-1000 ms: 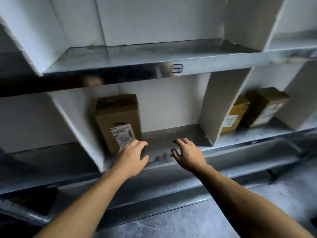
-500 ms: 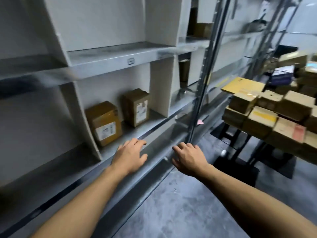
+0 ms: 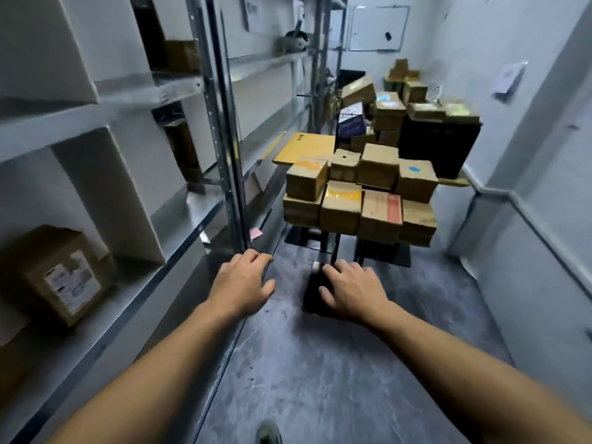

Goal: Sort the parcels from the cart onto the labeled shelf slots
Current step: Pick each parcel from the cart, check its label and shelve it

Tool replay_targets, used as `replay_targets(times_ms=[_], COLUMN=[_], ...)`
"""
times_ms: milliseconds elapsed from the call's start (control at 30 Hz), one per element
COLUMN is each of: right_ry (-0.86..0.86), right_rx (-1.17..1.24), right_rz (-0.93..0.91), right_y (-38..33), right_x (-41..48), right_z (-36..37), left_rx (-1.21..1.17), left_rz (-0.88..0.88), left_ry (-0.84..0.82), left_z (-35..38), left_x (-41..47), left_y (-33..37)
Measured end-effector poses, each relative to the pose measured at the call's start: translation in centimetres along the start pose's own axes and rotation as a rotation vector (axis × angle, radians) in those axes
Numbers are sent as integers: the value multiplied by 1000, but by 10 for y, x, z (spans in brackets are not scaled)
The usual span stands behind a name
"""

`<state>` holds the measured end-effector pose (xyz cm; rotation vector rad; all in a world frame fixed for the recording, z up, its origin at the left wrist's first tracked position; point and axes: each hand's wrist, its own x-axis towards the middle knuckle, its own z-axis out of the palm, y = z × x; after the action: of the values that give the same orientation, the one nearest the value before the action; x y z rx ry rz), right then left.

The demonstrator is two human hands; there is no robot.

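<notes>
In the head view, the left hand (image 3: 240, 283) and right hand (image 3: 352, 291) hung empty, fingers loosely spread. The parcels (image 3: 358, 200) sat stacked on the cart (image 3: 304, 149) far ahead, right of the shelf (image 3: 179, 219). The step seemed to be fetching 1 more, which called for walking up, gripping a parcel and reading its label.

No writing can be read. The white label (image 3: 72, 283) on the brown parcel (image 3: 38, 251) at the lower shelf's (image 3: 179, 241) left end is blurred. The tag (image 3: 163, 97) on the upper shelf's (image 3: 128, 102) front edge is too small. Red print (image 3: 386, 208) on a carton (image 3: 379, 224) at the cart's (image 3: 455, 182) near edge is smeared.
</notes>
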<state>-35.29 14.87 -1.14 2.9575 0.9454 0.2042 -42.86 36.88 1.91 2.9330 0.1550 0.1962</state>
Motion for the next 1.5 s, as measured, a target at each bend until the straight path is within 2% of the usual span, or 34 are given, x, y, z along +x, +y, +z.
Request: replay_targets(times_ms=[300,567,1000,1167,1400,1500], right_ry=[-48,-50,-66,-78,-137,-119], right_rx=[23,110,273,422,694,797], right_rz=[175,238,219,261,303,300], right_y=[63,91,126,155,172,172], right_x=[101,207,347,416,461,464], right_z=[12,15,36,51,89,97], left_rx=[-33,-9,27,-31,-236,-377], left_rz=[150,217,121,-4,-119,-191], left_ry=[-8,-19,-76,-69,-138,-74], left_z=[26,31,48,65,107,120], left_x=[155,276,407,466,507,507], left_y=[-1,-20,-59,-60,-56,-53])
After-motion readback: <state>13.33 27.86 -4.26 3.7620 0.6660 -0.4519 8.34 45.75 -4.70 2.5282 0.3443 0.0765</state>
